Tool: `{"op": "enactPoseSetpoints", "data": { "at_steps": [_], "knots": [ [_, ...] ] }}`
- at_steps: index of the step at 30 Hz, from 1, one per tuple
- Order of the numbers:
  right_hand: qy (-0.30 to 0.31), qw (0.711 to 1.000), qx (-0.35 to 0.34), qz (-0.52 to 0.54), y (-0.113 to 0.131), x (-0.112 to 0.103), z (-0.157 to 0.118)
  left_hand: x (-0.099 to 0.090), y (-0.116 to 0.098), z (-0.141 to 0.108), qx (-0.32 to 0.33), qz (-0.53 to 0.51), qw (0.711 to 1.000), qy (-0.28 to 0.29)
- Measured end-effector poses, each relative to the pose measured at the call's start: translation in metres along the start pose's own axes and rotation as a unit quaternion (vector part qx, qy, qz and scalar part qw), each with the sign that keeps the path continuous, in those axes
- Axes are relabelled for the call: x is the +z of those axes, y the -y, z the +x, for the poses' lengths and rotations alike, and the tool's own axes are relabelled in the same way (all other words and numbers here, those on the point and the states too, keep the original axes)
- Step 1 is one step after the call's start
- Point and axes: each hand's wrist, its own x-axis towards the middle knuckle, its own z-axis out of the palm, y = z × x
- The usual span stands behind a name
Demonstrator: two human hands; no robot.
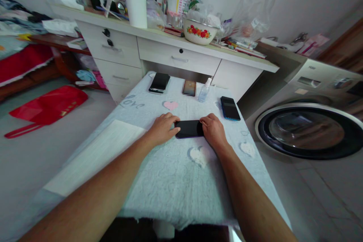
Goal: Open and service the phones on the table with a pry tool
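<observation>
A black smartphone (189,129) lies sideways, screen up, on the cloth-covered table (170,181). My left hand (163,128) is closed on its left end, thumb and fingers at the edges. At the other end, my right hand (213,129) grips the phone with bent fingers. Beyond the hands stand a clear spray bottle (204,91) and a small brown item (189,87) that is blurred out. Another dark phone (230,108) with a blue edge rests to the right. Stacked phones (159,83) lie at the far left of the table.
A white paper towel sheet (99,155) lies along the table's left side. Behind the table is a white desk (113,53) carrying a paper roll (136,6) and a floral enamel bowl (199,32). A washing machine (309,94) stands right; a red bag (53,104) lies on the floor left.
</observation>
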Motion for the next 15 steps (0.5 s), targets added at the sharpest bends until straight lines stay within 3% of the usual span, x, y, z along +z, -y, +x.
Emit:
{"op": "enactPoseSetpoints", "data": {
  "at_steps": [15],
  "knots": [
    [0.033, 0.998, -0.052, 0.013, 0.025, -0.001, -0.002, 0.001, 0.001, 0.000, -0.001, 0.004, 1.000, -0.005]
  ]
}}
